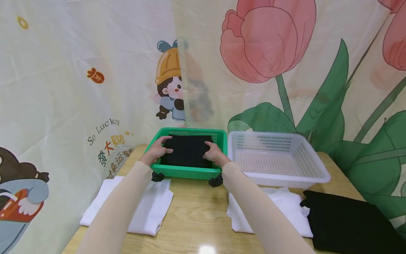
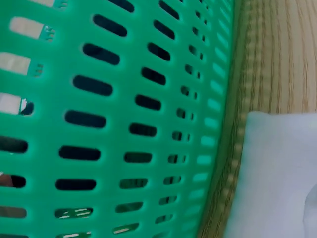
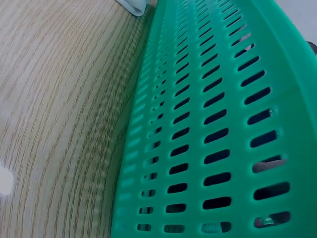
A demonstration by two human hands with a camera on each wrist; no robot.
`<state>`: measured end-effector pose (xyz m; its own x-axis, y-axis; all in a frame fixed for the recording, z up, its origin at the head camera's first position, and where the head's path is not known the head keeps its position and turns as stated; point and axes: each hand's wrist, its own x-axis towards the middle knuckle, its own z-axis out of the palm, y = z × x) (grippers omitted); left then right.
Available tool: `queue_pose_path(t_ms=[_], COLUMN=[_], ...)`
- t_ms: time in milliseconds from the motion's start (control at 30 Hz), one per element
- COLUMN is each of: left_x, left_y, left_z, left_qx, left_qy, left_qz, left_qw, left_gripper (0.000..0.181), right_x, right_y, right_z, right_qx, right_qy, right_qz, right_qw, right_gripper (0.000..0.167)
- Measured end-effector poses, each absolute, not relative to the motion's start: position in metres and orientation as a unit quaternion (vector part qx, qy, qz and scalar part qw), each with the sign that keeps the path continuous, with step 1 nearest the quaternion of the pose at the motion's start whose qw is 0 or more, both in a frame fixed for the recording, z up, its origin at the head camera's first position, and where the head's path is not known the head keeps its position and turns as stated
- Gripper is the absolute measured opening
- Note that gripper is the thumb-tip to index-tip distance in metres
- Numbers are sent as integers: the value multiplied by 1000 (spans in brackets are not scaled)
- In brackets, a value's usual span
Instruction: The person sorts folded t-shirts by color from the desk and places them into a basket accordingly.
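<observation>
In the head view a folded black cloth lies flat inside the green plastic basket. My left hand reaches over the basket's left side, its extended fingers and thumb spread on the cloth's left edge. At the opposite edge, my right hand touches the cloth with fingers and thumb apart. Both wrist views show mostly the slotted green basket wall, with dark cloth behind the slots; the hands are largely hidden there.
A white plastic basket stands right of the green one. Folded white cloth lies at the front left, and another white cloth at the right beside a black cloth. The wooden table meets a printed curtain behind.
</observation>
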<state>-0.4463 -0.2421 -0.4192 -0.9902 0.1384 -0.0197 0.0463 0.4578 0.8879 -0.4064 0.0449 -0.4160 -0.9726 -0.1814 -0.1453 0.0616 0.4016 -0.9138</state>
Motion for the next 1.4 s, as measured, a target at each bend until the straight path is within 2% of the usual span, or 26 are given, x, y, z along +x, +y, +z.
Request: queue_pose_path(t_ms=[233,367,667,800,933,1133,1267,1400], left_x=[-439,-438,-421,-392,-351,-296,-276,-264], left_y=[-240,-237,-228,-217,-195,-150,-112,-70], left_z=[-418,-415,-375,-354,-339,-338,-359,-388], left_qx=[54,85,148,166,189,230,253,265], left_qy=[884,902,937,919,888,840,815,774], left_qz=[454,411,317,358,420,491,519,565], left_qw=[96,100,-5,-22,-15,16,52,108], left_gripper=[71,69,58,54,52,48,47,48], right_x=[-404,-395,-359,-330,-291,-239,-211,-191], right_y=[49,59,121,165,213,291,341,379], right_z=[-416,-402,-318,-285,-267,-283,-313,-344], right_qx=[-40,-63,-154,-192,-195,-188,-146,-102], right_qy=[843,823,792,801,823,865,893,907], right_qz=[-512,-534,-557,-539,-514,-457,-420,-405], right_qw=[160,181,200,177,143,85,62,45], right_gripper=[75,76,75,74,75,70,65,59])
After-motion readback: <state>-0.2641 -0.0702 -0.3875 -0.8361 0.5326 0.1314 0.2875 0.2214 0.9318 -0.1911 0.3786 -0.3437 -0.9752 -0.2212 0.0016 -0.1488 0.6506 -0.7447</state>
